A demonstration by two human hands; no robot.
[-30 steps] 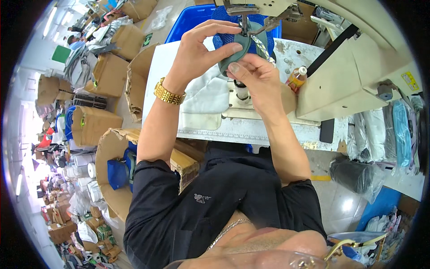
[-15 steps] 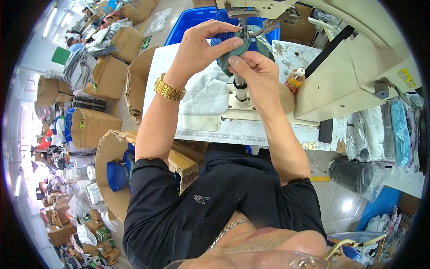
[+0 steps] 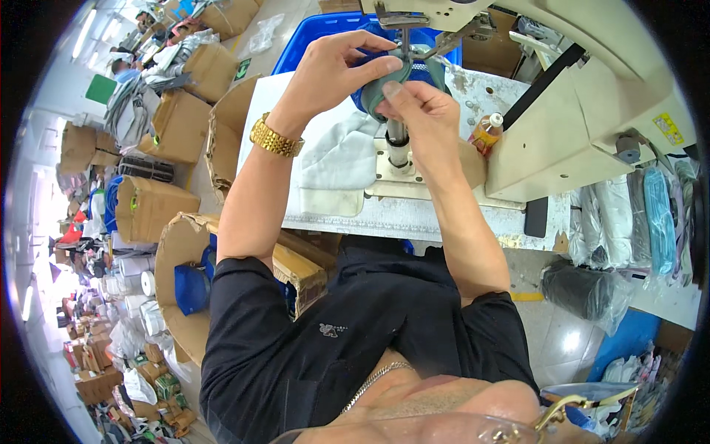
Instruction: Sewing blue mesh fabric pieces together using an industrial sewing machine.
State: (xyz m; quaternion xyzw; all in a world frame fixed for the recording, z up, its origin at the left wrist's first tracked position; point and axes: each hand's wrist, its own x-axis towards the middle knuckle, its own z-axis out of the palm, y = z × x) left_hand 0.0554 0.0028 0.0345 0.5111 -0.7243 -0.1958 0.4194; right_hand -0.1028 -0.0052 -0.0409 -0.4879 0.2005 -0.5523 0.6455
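Note:
At the sewing machine's presser foot (image 3: 405,46), a green fabric piece with a curved edge (image 3: 374,92) lies over blue mesh material (image 3: 421,72), raised on the post (image 3: 397,137). My left hand (image 3: 336,74), with a gold watch at the wrist, grips the green piece with thumb and fingers just left of the needle. My right hand (image 3: 425,122) pinches the same piece lower and nearer me, fingers curled. A white cloth (image 3: 333,166) lies on the white table (image 3: 270,111) beside the post.
A drink bottle (image 3: 487,135) stands by the machine body (image 3: 562,140). A blue crate (image 3: 303,37) is behind the table. Cardboard cartons (image 3: 177,281) sit at my left; plastic-wrapped rolls (image 3: 614,214) are at right. A person (image 3: 126,70) is among distant fabric piles.
The green piece and mesh have shifted a little upward under the foot, both hands moving with them. More of the post shows below, and the braided cord is less visible.

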